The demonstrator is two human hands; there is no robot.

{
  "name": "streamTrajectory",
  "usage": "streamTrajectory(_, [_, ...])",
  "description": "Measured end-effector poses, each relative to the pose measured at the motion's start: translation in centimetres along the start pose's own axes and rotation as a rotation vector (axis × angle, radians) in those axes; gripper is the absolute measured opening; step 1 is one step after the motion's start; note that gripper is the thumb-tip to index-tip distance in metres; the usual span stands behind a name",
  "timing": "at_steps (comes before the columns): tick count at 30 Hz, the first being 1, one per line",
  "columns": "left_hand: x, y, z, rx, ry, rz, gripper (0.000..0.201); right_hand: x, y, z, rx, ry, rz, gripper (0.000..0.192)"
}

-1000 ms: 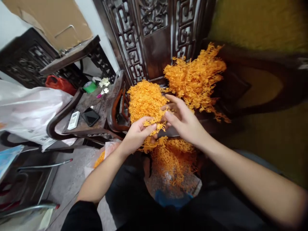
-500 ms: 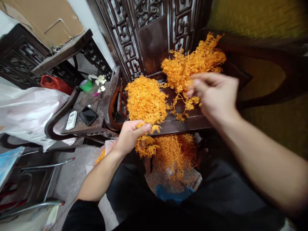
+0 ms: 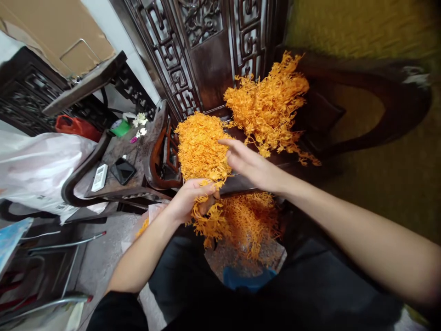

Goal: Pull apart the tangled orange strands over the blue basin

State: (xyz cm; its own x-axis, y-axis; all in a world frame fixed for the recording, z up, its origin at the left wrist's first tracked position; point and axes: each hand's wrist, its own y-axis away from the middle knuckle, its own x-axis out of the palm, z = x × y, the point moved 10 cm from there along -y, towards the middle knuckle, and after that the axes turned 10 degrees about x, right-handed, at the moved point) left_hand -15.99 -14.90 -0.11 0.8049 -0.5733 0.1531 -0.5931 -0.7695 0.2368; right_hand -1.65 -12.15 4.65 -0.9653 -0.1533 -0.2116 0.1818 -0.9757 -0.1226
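My left hand [image 3: 195, 200] is closed on a bunch of orange stringy strands [image 3: 212, 220], which hangs below the fingers at the seat's front edge. My right hand [image 3: 253, 166] reaches in from the right, its fingers stretched out and apart, just above the near side of a dense orange heap [image 3: 198, 145]. Nothing shows in its grip. To the right lies a looser pile of longer orange strands [image 3: 270, 103], some trailing toward the front edge. The exact kind of the orange material is unclear.
Both heaps lie on a dark carved wooden seat [image 3: 241, 184]. More orange strands [image 3: 253, 225] are below it, above a blue object [image 3: 248, 278] between my legs. At left, a side table [image 3: 138, 158] bears a phone [image 3: 123, 171], a white remote [image 3: 99, 178] and green tape [image 3: 120, 128].
My right hand has moved left from the loose pile toward my left hand, and its fingers have spread. Strands of the loose pile now trail farther right. My left hand keeps its bunch.
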Motion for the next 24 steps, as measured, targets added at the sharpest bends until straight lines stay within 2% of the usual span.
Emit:
streamTrajectory(2, [0.4,0.1,0.3,-0.025,-0.007,0.004,0.034,0.6,0.6,1.1,-0.089,0.183,0.026,0.063])
streamTrajectory(5, [0.7,0.1,0.5,-0.049,-0.034,-0.014,0.038,1.1,1.4,2.3,-0.215,0.313,0.031,0.053])
streamTrajectory(9, [0.8,0.1,0.7,-0.082,-0.104,-0.04,0.048,2.0,1.9,2.8,-0.313,0.499,0.06,0.058])
streamTrajectory(14, [0.9,0.1,0.3,-0.029,-0.222,-0.019,0.05,3.1,2.5,3.1,-0.422,0.7,0.115,0.036])
streamTrajectory(18, [1.2,0.4,-0.6,-0.017,-0.313,-0.004,0.046,2.3,2.7,3.8,-0.426,0.605,0.044,0.035])
streamTrajectory(22, [0.9,0.1,-1.9,0.003,-0.339,-0.041,0.039,0.3,1.6,3.4,-0.281,0.421,-0.116,0.03])
streamTrajectory(24, [0.9,0.1,-2.3,0.032,-0.344,-0.028,0.037,-1.7,0.6,2.6,-0.214,0.33,-0.193,0.029])
